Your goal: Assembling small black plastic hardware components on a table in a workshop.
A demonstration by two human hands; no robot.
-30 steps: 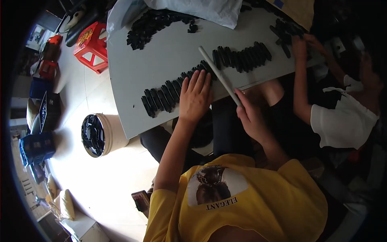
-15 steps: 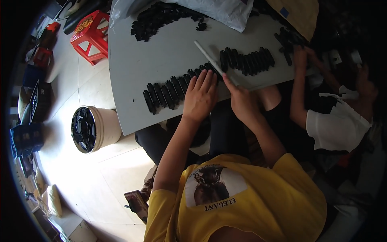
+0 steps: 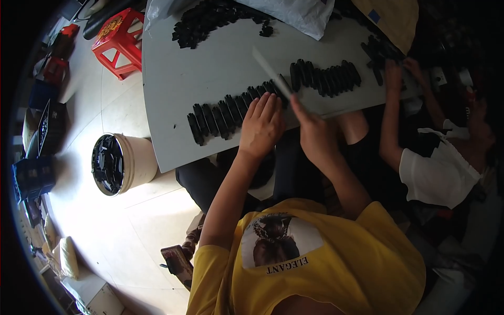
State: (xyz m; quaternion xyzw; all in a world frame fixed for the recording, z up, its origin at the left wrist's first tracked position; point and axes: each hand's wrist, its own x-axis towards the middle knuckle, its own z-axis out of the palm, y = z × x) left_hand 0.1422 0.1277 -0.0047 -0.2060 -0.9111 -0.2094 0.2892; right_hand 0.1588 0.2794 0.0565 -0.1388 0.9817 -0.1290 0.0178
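Note:
My left hand lies palm down, fingers stretched out together, on the right part of a row of narrow black pieces set side by side along the table's near edge. In my right hand is a long, thin, pale flat tool; its far end is blurred, and its exact kind I cannot make out. The index finger stretches along the tool, while the other fingers are mostly hidden. The tool slants away to the left across the row's right end. Just right of it lies a second row of black pieces.
Loose black pieces lie heaped on the grey table, beside a white plastic bag. At the right, another person's hand touches more black pieces. A white bucket of black pieces and a red stool stand left on the floor.
The pale tool has shifted slightly and its far end is now blurred by motion. My left hand stays on the row. The whole view has shifted a little.

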